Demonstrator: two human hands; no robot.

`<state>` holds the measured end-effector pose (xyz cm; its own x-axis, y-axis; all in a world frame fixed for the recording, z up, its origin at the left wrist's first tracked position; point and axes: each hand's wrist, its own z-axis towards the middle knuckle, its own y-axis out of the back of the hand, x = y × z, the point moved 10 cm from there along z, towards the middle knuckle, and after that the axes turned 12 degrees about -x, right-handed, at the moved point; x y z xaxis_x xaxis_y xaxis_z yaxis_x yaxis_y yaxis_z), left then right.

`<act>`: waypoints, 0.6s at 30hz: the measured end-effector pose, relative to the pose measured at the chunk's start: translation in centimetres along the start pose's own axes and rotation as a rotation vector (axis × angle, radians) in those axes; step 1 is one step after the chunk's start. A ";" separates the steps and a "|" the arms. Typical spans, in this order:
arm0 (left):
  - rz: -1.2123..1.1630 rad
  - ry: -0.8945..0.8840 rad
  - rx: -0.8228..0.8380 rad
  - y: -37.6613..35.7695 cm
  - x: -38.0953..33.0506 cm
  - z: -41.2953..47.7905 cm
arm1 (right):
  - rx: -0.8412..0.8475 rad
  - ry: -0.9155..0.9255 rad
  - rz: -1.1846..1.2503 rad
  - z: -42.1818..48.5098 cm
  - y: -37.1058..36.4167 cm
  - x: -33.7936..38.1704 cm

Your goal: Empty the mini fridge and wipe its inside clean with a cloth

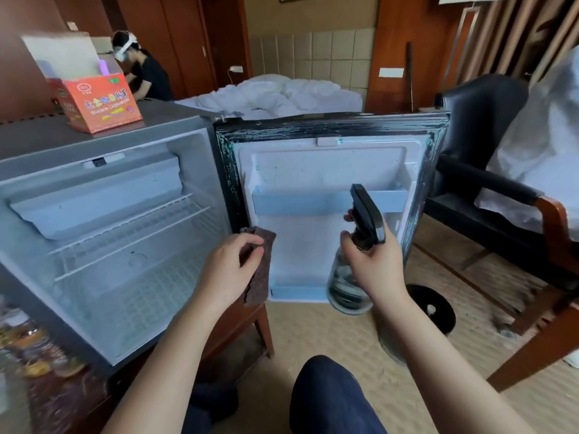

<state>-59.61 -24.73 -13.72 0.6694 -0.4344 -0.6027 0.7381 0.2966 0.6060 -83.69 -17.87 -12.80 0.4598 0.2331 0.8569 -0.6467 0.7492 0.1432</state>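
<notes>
The grey mini fridge (37, 170) stands open at the left, its white inside showing a wire shelf (131, 227) and nothing on it. Its door (332, 133) swings out to the right, the inner liner facing me. My left hand (232, 270) pinches a brown cloth (261, 277) near the door's hinge side. My right hand (372, 267) grips a clear spray bottle (347, 289) by its neck, the black nozzle pointing at the door liner.
An orange carton (103, 101) sits on the fridge top. Packaged items (28, 346) lie at the lower left. A black armchair (488, 158) stands right of the door, a black round bin (432, 305) below it. A person works by the bed (275, 95) behind.
</notes>
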 end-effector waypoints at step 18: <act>0.023 0.206 0.251 -5.5 8.2 -7.7 | 0.216 -0.388 -0.560 -14.4 4.4 -20.0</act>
<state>-57.48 -23.34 -26.00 0.7073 -0.2411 -0.6645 0.6961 0.0737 0.7142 -86.95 -10.30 -36.48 0.5343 -0.4180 0.7347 -0.5014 0.5430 0.6736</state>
